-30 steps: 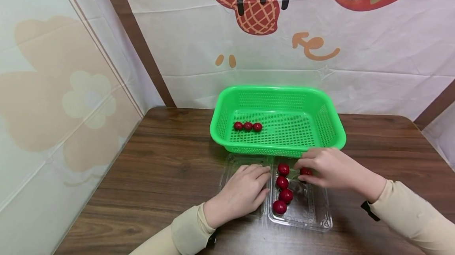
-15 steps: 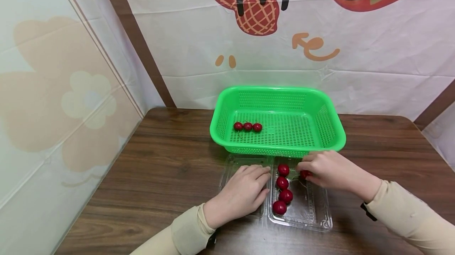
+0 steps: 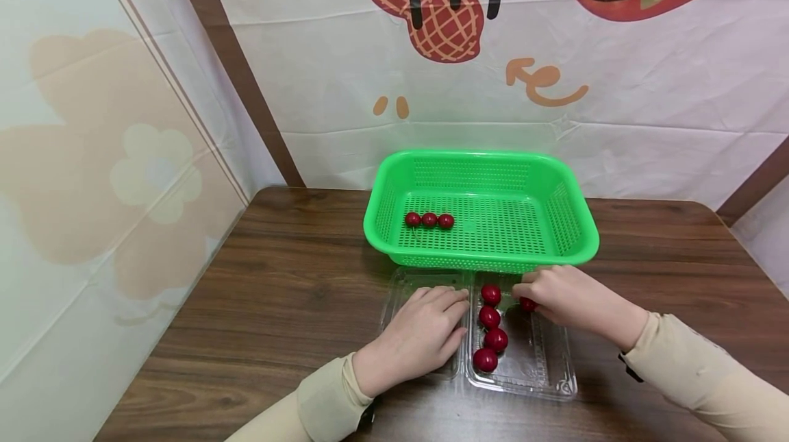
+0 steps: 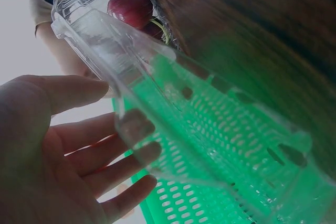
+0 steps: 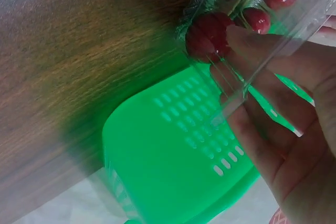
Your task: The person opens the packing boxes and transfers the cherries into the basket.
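Observation:
My right hand [image 3: 570, 297] pinches a dark red cherry [image 3: 527, 304] between thumb and fingers, at the far right part of a clear plastic box [image 3: 524, 366]. In the right wrist view that cherry [image 5: 206, 38] shows behind the clear wall, with the thumb tip against it. Several more cherries [image 3: 490, 317] stand in a column along the box's left side. My left hand [image 3: 414, 336] rests over the hinged clear lid [image 3: 403, 282] with its fingers spread. In the left wrist view the fingers of the left hand [image 4: 79, 145] lie loosely against the lid's edge.
A green plastic basket [image 3: 576, 209] stands right behind the box and lid. Three cherries [image 3: 429, 221] lie in a row on its floor, toward the left. A brown wooden table [image 3: 296, 298] extends to both sides, and a printed cloth backdrop [image 3: 333, 72] hangs behind it.
My right hand has shifted slightly down toward the near side, its fingers drawing closer around the cherry, which moved very little. The left hand has stayed still.

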`<act>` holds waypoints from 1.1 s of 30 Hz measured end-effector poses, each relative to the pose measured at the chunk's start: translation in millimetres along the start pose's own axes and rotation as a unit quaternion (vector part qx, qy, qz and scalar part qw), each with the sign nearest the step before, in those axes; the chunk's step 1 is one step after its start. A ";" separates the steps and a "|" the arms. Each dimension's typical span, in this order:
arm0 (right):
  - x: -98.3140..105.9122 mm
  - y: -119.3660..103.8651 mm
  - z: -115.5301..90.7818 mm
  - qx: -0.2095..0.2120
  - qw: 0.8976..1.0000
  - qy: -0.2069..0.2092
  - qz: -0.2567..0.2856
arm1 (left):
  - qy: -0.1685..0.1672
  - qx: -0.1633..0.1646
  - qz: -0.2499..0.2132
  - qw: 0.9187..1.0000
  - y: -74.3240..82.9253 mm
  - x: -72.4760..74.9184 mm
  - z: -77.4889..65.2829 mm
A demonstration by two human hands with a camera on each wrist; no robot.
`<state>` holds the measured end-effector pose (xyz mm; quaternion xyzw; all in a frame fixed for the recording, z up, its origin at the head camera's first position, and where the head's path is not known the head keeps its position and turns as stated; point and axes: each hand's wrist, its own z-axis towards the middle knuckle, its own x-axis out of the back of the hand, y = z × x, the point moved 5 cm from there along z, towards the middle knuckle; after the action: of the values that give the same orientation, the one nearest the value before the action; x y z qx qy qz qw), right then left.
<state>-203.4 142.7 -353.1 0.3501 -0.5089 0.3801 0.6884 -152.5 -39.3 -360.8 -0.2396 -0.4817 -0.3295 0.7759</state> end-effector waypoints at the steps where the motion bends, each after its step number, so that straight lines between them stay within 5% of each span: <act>1: -0.4 -0.1 0.2 0.000 1.000 -0.002 0.001 | 0.000 0.000 0.000 1.000 0.0 -0.1 0.0; 21: -16.1 -0.1 0.9 -0.015 0.997 -0.039 0.059 | -0.009 0.002 0.002 1.000 0.4 -0.4 -0.9; 33: -19.1 -5.7 2.8 0.014 0.995 -0.036 0.089 | -0.011 0.000 0.002 1.000 0.8 0.6 -0.7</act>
<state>-203.3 134.3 -371.4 0.3267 -0.5568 0.4339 0.6285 -151.2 -39.4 -360.5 -0.2437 -0.4896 -0.3250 0.7715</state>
